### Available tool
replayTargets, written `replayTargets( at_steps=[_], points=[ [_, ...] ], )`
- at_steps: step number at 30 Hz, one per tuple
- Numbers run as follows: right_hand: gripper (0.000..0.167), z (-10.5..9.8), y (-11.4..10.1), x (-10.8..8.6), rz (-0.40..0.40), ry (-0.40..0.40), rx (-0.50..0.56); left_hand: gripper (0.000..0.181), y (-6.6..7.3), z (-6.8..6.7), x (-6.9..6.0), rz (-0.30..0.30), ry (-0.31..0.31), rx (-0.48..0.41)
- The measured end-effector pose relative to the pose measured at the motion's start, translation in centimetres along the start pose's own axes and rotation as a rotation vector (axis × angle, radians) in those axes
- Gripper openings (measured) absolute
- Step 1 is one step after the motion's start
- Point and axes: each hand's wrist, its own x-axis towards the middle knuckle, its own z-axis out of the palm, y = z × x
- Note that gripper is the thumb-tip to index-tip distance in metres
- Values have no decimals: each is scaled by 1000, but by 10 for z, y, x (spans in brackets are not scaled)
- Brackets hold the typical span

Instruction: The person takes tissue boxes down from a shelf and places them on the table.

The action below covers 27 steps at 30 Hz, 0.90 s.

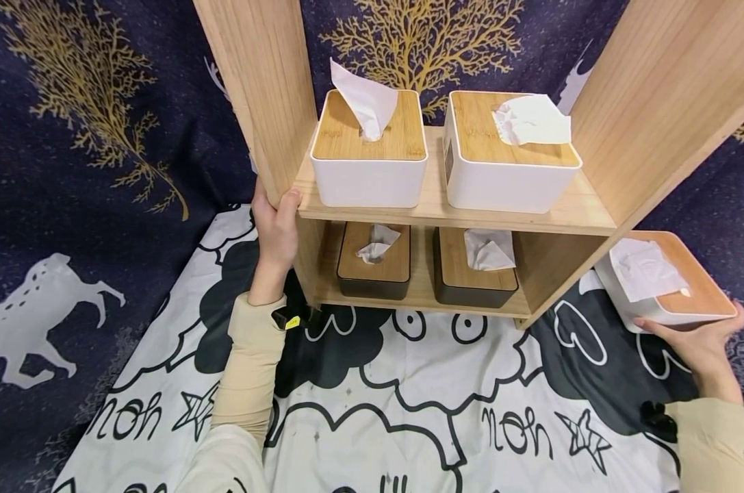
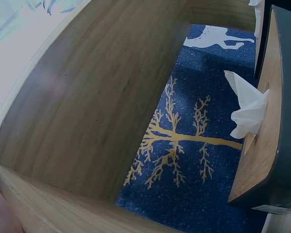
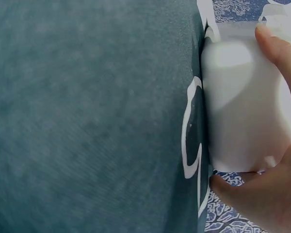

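Note:
My left hand (image 1: 277,229) grips the left side of a wooden shelf unit (image 1: 458,220), where the middle board meets the upright. In the head view, right of the unit, my right hand (image 1: 701,342) holds a white tissue box (image 1: 651,319) with a wooden lid by its near end. A tissue (image 1: 645,270) sticks out of its top. Thumb and fingers span the box's white side in the right wrist view, and the box sits low against the patterned cloth. Part of the left hand is cut off in the left wrist view.
Two white tissue boxes with wooden lids, a left one (image 1: 372,183) and a right one (image 1: 513,186), stand on the middle board. Below are two dark tissue boxes, left (image 1: 372,287) and right (image 1: 476,296). Patterned cloth (image 1: 372,438) covers the surface in front; a dark blue curtain (image 1: 131,82) hangs behind.

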Motion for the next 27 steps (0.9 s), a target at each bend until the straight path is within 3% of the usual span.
replayTargets(
  at_steps=[7, 11, 13, 18, 20, 23, 27],
  points=[
    [109, -1, -2, -1, -7, -13, -18, 52, -1, 0, 0, -3, -2, 6],
    [112, -7, -4, -5, 27, -95, -51, 51, -2, 1, -1, -10, 4, 14],
    [118, -13, 2, 2, 68, -146, -100, 50, -2, 1, -1, -7, 8, 13],
    [131, -22, 33, 35, 141, -223, -340, 51, -1, 0, 0, 6, 10, 4],
    [134, -23, 25, 32, 182, -249, -416, 51, -1, 0, 0, 3, 10, -4],
    [134, -25, -9, 9, 256, -288, -458, 51, -1, 0, 0, 2, 8, -7],
    [131, -27, -47, -20, 235, -272, -451, 51, -1, 0, 0, 4, 6, -5]
  ],
)
